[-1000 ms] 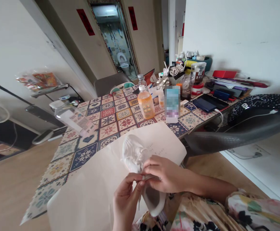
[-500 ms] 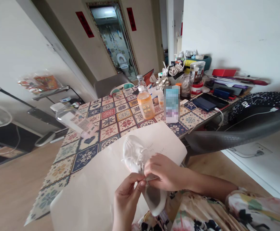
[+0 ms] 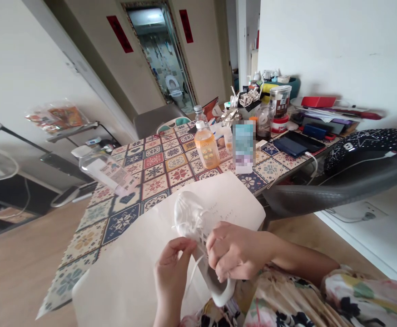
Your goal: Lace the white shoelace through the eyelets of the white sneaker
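Note:
A white shoe (image 3: 189, 217) lies toe-away on a large white sheet of paper (image 3: 140, 263) at the near edge of the table. My right hand (image 3: 236, 250) is closed around the shoe's heel end and covers most of it. My left hand (image 3: 171, 271) sits just left of the shoe with its fingertips pinched on a white shoelace (image 3: 194, 268) that runs down from the lacing. The sole's heel shows below my right hand.
The tiled-pattern tablecloth (image 3: 157, 170) carries an orange drink bottle (image 3: 207, 145), a clear water bottle (image 3: 105, 170) lying at the left, a blurred box (image 3: 244, 146), jars, tablets and clutter at the back right. A dark chair (image 3: 348, 177) stands to the right.
My left hand has drawn the shoelace down and left, away from the shoe. My right hand has curled lower around the heel. The view shifted slightly.

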Action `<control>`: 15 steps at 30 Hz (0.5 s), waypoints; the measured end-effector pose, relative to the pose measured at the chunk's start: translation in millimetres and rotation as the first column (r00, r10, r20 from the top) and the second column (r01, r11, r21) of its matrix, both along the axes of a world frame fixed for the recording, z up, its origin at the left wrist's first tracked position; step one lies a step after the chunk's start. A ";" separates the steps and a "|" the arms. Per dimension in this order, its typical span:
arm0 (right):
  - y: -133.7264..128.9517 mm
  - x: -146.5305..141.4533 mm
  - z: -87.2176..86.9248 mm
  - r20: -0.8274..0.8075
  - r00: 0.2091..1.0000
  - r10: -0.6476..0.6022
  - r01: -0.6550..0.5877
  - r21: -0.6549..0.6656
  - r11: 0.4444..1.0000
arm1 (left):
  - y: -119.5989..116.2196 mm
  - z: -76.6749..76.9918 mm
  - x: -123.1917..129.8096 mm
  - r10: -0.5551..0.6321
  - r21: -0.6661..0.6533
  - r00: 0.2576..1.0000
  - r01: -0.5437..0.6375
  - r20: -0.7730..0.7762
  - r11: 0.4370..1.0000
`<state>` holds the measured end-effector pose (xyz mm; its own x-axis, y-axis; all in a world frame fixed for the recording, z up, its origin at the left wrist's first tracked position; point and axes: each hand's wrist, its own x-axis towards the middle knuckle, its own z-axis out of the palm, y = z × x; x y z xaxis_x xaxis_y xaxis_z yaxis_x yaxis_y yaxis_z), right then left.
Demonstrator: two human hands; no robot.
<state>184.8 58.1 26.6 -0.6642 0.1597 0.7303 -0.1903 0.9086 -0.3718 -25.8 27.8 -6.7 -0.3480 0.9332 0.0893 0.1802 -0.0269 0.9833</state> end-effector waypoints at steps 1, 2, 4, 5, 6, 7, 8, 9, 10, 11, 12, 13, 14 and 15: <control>0.7 0.6 1.3 0.027 0.999 0.040 -0.039 -0.029 0.999 | 2.0 0.3 0.4 0.028 0.013 0.999 -0.028 -0.018 1.000; 1.6 1.1 2.0 0.044 0.997 0.066 -0.064 -0.045 0.997 | 3.4 0.8 1.2 0.050 0.026 0.998 -0.049 -0.044 0.998; 3.4 1.6 2.2 0.047 0.994 0.097 -0.094 -0.057 0.994 | 4.2 2.2 3.0 0.071 0.046 0.990 -0.066 -0.118 0.997; 4.2 1.8 2.1 0.042 0.994 0.104 -0.101 -0.060 0.993 | 4.0 2.5 3.3 0.074 0.055 0.984 -0.066 -0.160 0.996; 4.8 2.0 2.0 0.040 0.993 0.111 -0.108 -0.065 0.992 | 3.6 2.4 2.7 0.071 0.065 0.977 -0.059 -0.200 0.996; 5.2 2.3 2.1 0.041 0.993 0.110 -0.107 -0.075 0.991 | 3.2 1.9 1.2 0.059 0.075 0.971 -0.043 -0.230 0.996; 5.3 2.7 2.5 0.048 0.994 0.101 -0.097 -0.087 0.992 | 2.7 0.9 -1.3 0.044 0.091 0.968 -0.022 -0.247 0.996; 5.0 3.1 3.1 0.063 0.995 0.080 -0.073 -0.100 0.992 | 2.0 -0.3 -4.4 0.029 0.116 0.965 0.002 -0.261 0.993; 4.4 3.5 3.8 0.085 0.995 0.050 -0.040 -0.115 0.993 | 1.0 -1.5 -7.7 0.014 0.151 0.961 0.029 -0.277 0.988; 3.4 3.8 4.7 0.111 0.994 0.011 0.003 -0.127 0.992 | -0.6 -2.4 -10.9 -0.001 0.193 0.954 0.062 -0.301 0.979; 2.3 4.1 5.5 0.143 0.989 -0.036 0.056 -0.133 0.989 | -2.7 -2.8 -13.4 -0.020 0.236 0.940 0.105 -0.339 0.966; 0.9 4.2 6.2 0.182 0.979 -0.089 0.113 -0.131 0.985 | -5.2 -2.6 -15.1 -0.044 0.268 0.917 0.161 -0.396 0.950; -0.5 4.3 6.8 0.225 0.965 -0.137 0.167 -0.120 0.979 | -8.1 -1.9 -15.8 -0.079 0.284 0.882 0.232 -0.464 0.930; -1.9 4.3 7.0 0.271 0.944 -0.189 0.223 -0.100 0.970 | -10.9 -0.7 -15.7 -0.122 0.279 0.836 0.311 -0.535 0.908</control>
<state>189.1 56.1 33.5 -0.7693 0.3935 0.5033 0.1134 0.8594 -0.4985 -41.5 16.9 -7.4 0.0400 0.8544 0.5182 0.5869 -0.4397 0.6798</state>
